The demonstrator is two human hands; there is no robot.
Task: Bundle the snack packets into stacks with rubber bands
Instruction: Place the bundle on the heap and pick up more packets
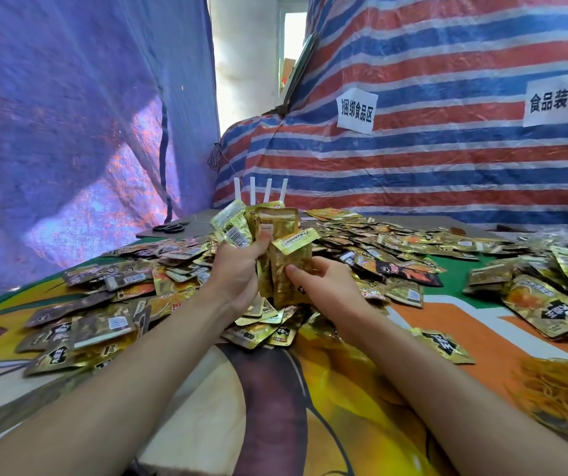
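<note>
Head view catches the gathering step: the left hand [237, 269] grips an upright fan of gold snack packets [270, 219], and the right hand [323, 283] pinches one more packet [291, 269] against it, above the loose heap [396, 242]. Next, I judge, the fan needs squaring before fetching from the orange rubber bands [564, 393], well apart at right

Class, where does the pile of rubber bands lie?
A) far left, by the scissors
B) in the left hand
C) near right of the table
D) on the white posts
C: the orange rubber bands lie heaped on the table at the near right.
</note>
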